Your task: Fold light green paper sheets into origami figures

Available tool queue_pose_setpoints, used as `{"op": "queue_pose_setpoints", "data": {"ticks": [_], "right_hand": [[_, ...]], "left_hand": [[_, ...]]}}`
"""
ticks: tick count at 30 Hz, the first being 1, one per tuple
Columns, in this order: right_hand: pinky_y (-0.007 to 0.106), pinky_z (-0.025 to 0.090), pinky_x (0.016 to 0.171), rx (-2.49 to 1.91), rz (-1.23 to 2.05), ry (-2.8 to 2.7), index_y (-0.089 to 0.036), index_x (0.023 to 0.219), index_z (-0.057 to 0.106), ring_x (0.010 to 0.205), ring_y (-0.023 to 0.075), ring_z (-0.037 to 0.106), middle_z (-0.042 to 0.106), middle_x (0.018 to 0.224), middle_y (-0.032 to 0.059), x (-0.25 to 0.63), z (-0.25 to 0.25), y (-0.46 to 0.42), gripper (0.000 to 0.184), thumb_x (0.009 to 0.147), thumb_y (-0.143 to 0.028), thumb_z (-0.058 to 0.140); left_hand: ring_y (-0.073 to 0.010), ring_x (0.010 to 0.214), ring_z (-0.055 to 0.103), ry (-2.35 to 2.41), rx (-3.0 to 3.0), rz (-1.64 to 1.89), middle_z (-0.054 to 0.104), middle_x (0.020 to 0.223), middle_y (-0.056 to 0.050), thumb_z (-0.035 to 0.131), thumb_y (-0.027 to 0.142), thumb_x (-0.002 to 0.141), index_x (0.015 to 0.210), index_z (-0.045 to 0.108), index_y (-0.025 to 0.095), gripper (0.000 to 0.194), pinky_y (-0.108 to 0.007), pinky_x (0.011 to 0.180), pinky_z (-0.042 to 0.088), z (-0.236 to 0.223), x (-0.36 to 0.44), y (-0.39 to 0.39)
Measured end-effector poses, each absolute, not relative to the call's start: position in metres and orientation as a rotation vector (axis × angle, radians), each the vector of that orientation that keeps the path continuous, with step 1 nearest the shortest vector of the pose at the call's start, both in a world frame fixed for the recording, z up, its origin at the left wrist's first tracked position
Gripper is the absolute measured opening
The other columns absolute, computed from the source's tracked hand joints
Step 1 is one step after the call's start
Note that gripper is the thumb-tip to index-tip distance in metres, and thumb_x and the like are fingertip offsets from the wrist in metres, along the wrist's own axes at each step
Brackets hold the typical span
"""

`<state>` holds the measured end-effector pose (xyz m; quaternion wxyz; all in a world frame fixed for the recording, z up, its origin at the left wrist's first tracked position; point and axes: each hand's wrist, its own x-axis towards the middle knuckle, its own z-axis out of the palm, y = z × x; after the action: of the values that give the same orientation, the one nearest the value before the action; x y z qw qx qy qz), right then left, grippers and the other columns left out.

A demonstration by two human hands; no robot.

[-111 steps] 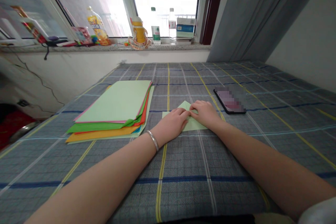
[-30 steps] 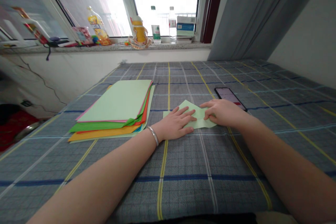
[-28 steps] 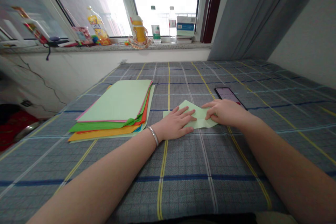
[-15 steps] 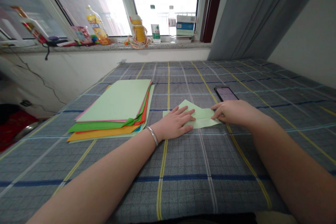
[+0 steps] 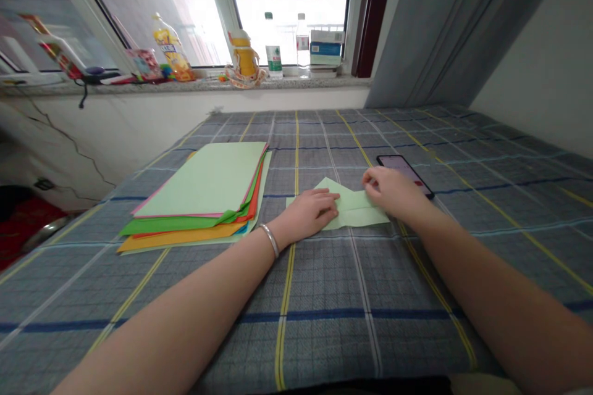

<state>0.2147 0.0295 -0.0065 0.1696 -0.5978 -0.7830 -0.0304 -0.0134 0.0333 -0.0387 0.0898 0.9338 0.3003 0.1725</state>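
On the plaid cloth (image 5: 324, 345), between a stack of coloured sheets (image 5: 208, 179) and a phone (image 5: 401, 164), lies the folded paper (image 5: 359, 215), pale green all over. Its far edge comes to a peak, dips, then runs out to the right as a broad flap with a lengthwise crease (the near edge waves slightly). The left hand (image 5: 309, 213) rests on it, thumb apart from the fingers. The right hand (image 5: 393, 194) curls at the flap's far edge; whether it pinches the paper, I cannot tell.
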Motion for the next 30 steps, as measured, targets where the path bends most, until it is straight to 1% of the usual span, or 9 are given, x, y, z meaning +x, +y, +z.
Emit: {"op": "queue_pose_setpoints", "data": {"ticks": [1,3,5,7,10,13,17,22,30], "right_hand": [[0.028,0.041,0.071,-1.645,0.002,-2.237,-0.019,0.088,0.061,0.082,0.0176,0.058,0.066,0.092,0.0061,0.209,-0.012,0.032,0.013,0.084,-0.023,0.049],[0.028,0.04,0.071,-1.566,0.108,-2.31,-0.02,0.082,0.06,0.082,0.0179,0.057,0.064,0.087,0.0051,0.199,-0.022,0.038,0.011,0.082,-0.03,0.056],[0.028,0.038,0.068,-1.524,0.167,-2.388,-0.021,0.077,0.06,0.078,0.0178,0.056,0.062,0.079,0.0032,0.192,-0.03,0.043,0.014,0.08,-0.035,0.06],[0.028,0.036,0.065,-1.501,0.207,-2.41,-0.021,0.075,0.061,0.074,0.0169,0.055,0.061,0.077,0.0022,0.189,-0.034,0.047,0.014,0.079,-0.035,0.062],[0.027,0.035,0.063,-1.483,0.236,-2.396,-0.021,0.074,0.061,0.073,0.0162,0.054,0.06,0.076,0.0017,0.19,-0.036,0.052,0.016,0.076,-0.036,0.066],[0.026,0.034,0.061,-1.491,0.249,-2.384,-0.021,0.074,0.06,0.072,0.0161,0.053,0.06,0.077,0.0014,0.193,-0.037,0.054,0.022,0.073,-0.041,0.07],[0.027,0.034,0.06,-1.526,0.253,-2.38,-0.021,0.076,0.058,0.072,0.0162,0.053,0.061,0.079,0.0017,0.195,-0.036,0.054,0.029,0.07,-0.046,0.071],[0.027,0.035,0.06,-1.599,0.249,-2.373,-0.022,0.076,0.057,0.073,0.0171,0.054,0.062,0.083,0.0022,0.198,-0.034,0.054,0.034,0.065,-0.051,0.072],[0.028,0.035,0.056,-1.71,0.236,-2.382,-0.023,0.079,0.055,0.072,0.0183,0.056,0.062,0.086,0.0029,0.211,-0.033,0.058,0.041,0.06,-0.056,0.071]], "left_hand": [[-0.0184,0.113,0.055,0.936,2.738,0.571,0.064,0.119,-0.003,0.046,0.033,0.093,0.089,0.065,0.02,0.023,-0.036,0.101,0.037,-0.04,-0.011,0.036],[-0.0182,0.1,0.059,1.064,2.667,0.665,0.069,0.103,-0.002,0.051,0.032,0.09,0.084,0.066,0.02,0.02,-0.036,0.095,0.041,-0.042,-0.006,0.039],[-0.0194,0.097,0.058,1.177,2.643,0.715,0.068,0.099,-0.003,0.055,0.032,0.088,0.084,0.066,0.021,0.016,-0.037,0.092,0.043,-0.044,-0.003,0.041],[-0.0208,0.099,0.056,1.246,2.655,0.727,0.065,0.102,-0.004,0.057,0.035,0.086,0.086,0.065,0.021,0.016,-0.038,0.091,0.043,-0.047,-0.002,0.042],[-0.0241,0.11,0.052,1.332,2.638,0.714,0.059,0.115,-0.005,0.06,0.041,0.084,0.091,0.063,0.022,0.021,-0.041,0.096,0.041,-0.05,-0.001,0.042],[-0.0267,0.12,0.046,1.435,2.579,0.668,0.054,0.126,-0.006,0.064,0.046,0.08,0.1,0.062,0.024,0.03,-0.044,0.102,0.036,-0.049,-0.001,0.043],[-0.029,0.126,0.042,1.546,2.553,0.523,0.053,0.131,-0.007,0.068,0.047,0.075,0.115,0.058,0.026,0.046,-0.05,0.107,0.027,-0.043,-0.008,0.046],[-0.0332,0.133,0.033,1.623,2.567,0.297,0.041,0.144,-0.009,0.064,0.053,0.075,0.134,0.046,0.029,0.066,-0.055,0.108,0.023,-0.035,-0.023,0.049],[-0.0358,0.138,0.024,1.62,2.525,0.043,0.031,0.151,-0.008,0.059,0.055,0.077,0.142,0.034,0.031,0.073,-0.055,0.109,0.021,-0.024,-0.044,0.05]]}}
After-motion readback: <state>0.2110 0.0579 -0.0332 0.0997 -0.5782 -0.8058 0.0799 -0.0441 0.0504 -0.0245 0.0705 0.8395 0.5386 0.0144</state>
